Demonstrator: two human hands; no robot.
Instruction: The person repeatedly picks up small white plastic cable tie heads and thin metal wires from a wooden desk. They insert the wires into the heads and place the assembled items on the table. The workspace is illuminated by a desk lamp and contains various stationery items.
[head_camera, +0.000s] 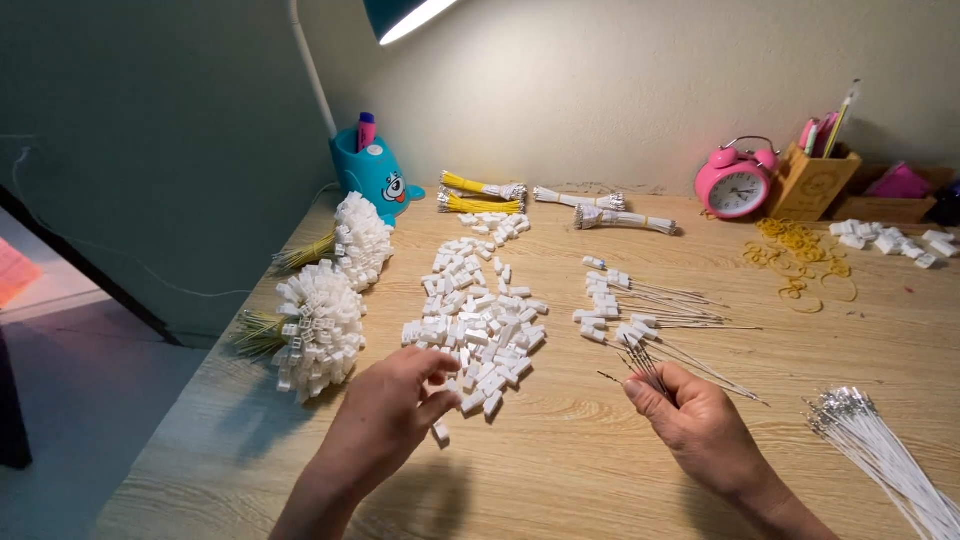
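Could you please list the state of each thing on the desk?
Left hand: pinching at the connector pile.
Right hand: holding thin wires.
Lamp: lit.
Yellow wire bundles: tied, lying flat.
Rubber bands: scattered loose.
Alarm clock: upright.

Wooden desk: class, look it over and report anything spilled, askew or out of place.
Yellow rubber bands lie scattered loose on the desk beside the pink alarm clock, not gathered like the bundled wires. One white connector sits apart from the main pile, by the left hand. Nothing looks damaged.
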